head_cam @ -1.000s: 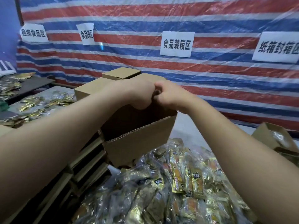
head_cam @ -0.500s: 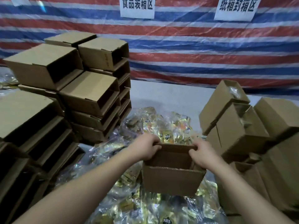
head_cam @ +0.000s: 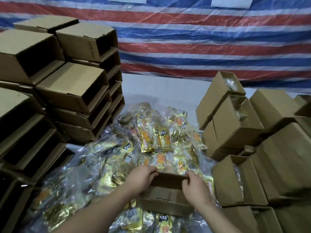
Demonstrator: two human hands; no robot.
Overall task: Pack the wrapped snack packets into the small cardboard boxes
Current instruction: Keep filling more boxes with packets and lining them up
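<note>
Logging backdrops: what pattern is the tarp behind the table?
Head view: the tarp has horizontal red, white and blue stripes.

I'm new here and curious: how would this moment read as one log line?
step: box placing | left hand: grips box rim | right hand: grips box rim | cardboard box: open, atop snack packets

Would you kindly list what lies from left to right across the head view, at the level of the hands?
Stack of empty boxes → snack packets → left hand → small cardboard box → right hand → packed boxes.
</note>
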